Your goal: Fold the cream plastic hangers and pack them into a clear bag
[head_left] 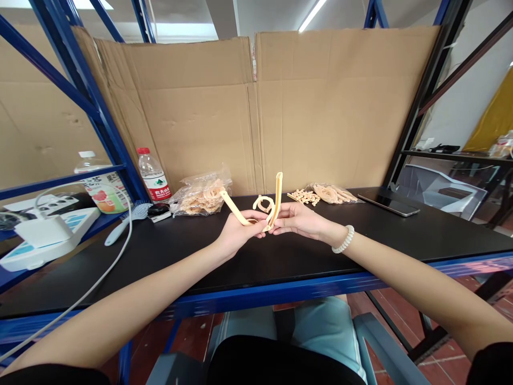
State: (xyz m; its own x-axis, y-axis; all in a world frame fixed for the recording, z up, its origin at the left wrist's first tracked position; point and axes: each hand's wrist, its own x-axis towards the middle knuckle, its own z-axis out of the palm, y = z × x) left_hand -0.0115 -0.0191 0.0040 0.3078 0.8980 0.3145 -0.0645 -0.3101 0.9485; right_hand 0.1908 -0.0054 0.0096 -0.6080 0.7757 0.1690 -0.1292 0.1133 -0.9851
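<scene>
In front of me, above the black tabletop, both hands grip cream plastic pieces. My left hand (240,227) is closed, fingers pinched around a long rounded cream plastic arm (234,208) that slants up to the left. My right hand (298,219) is closed on the lower end of an upright, grooved cream plastic strip (278,195). Between them shows a curved, hook-like cream piece (264,203). Where these parts meet, fingertips cover them, so I cannot tell whether they are joined. A pale beaded bracelet circles my right wrist.
Beyond my hands lie a clear bag of curved cream pieces (200,192), a loose pile of small cream parts (304,197) and a bag of long cream pieces (334,193). A tablet (388,203) lies right; a red-capped bottle (153,176), hairbrush (128,222) and white cable (120,251) are left.
</scene>
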